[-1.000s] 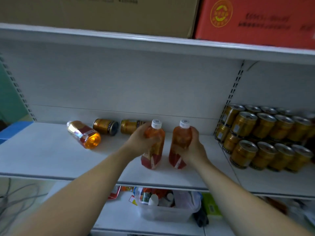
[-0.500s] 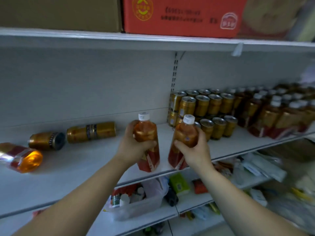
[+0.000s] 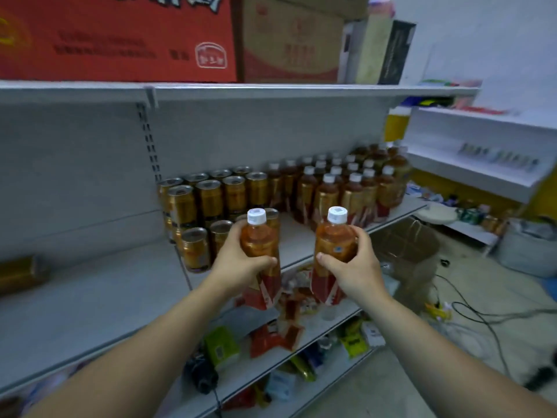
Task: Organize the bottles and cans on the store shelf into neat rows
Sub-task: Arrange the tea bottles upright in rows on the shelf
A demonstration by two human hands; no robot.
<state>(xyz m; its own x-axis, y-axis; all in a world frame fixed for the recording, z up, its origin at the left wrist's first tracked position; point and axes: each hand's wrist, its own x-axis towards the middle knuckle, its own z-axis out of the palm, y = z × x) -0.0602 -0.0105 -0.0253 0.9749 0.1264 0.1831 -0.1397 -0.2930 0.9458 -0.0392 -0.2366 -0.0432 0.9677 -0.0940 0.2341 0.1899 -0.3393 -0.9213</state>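
Gleaming amber bottles (image 3: 260,245), white-capped, upright.

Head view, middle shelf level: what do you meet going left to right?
Lying gold can → stacked gold cans → bottle in left hand → bottle in right hand → standing bottle rows

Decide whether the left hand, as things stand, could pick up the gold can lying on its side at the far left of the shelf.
Probably not yet. The left hand is shut around a bottle, so it has no free grip. The shelf between it and the lying can looks bare, so the way itself seems open.
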